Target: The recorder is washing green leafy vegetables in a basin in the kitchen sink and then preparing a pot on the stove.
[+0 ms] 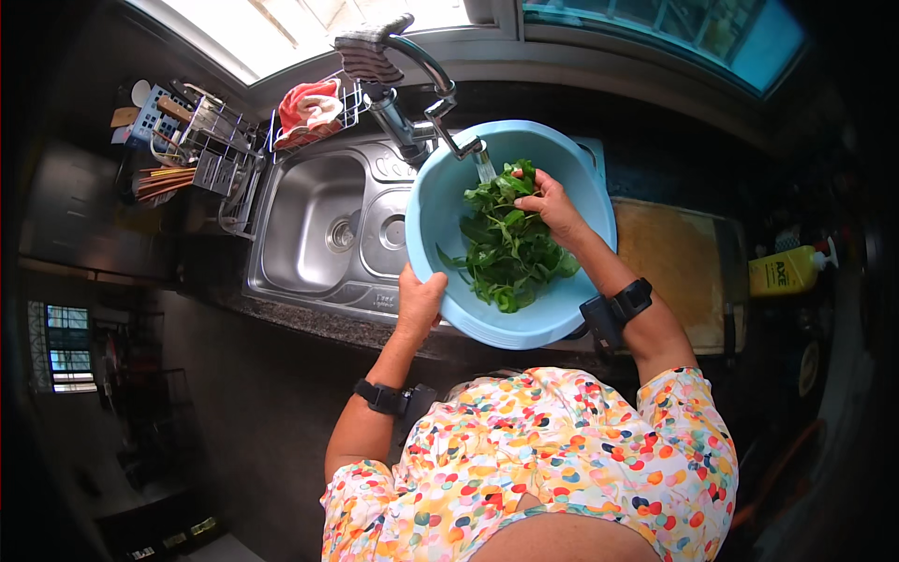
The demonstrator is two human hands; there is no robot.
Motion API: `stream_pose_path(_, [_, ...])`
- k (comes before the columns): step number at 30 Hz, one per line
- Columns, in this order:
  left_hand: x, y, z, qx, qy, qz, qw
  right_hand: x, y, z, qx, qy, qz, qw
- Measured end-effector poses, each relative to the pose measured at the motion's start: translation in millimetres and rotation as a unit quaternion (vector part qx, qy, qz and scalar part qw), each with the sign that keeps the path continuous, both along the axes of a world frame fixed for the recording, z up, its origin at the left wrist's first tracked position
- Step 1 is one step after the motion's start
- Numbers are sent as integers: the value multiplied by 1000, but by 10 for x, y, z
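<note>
A light blue plastic basin (555, 319) sits over the right part of the steel sink, tilted a little. My left hand (420, 298) grips its rim at the near left, thumb on top. Inside lies a heap of green leafy vegetables (509, 246). With my right hand (555, 207) I hold some of the leaves between thumb and fingers, near the far side of the heap. Water runs from the faucet spout (482, 156) onto the greens beside my fingers. The basin hides the sink's right part.
Left of the basin is the steel sink bowl (316, 218). A wire basket holds a red and white cloth (309, 109); a utensil rack (214, 168) with chopsticks stands further left. On the right are a wooden cutting board (667, 267), a knife (730, 330) and a yellow pump bottle (783, 272).
</note>
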State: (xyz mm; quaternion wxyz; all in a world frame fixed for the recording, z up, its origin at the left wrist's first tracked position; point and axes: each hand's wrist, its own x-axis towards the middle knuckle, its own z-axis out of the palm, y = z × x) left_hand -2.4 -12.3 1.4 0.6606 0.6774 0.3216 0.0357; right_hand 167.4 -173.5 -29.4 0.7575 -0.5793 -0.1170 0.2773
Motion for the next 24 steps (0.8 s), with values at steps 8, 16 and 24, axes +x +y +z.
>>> stream_pose_path(8, [12, -10, 8, -8, -13, -6, 1000, 77, -232, -340, -367, -248, 111, 890])
stream_pose_path(16, [15, 25, -10, -10, -23, -10, 1000, 51, -226, -235, -502, -462, -114, 722])
stream_pose_path(24, [15, 9, -19, -14, -22, -4, 1000, 179, -74, -759, -563, -206, 33, 800])
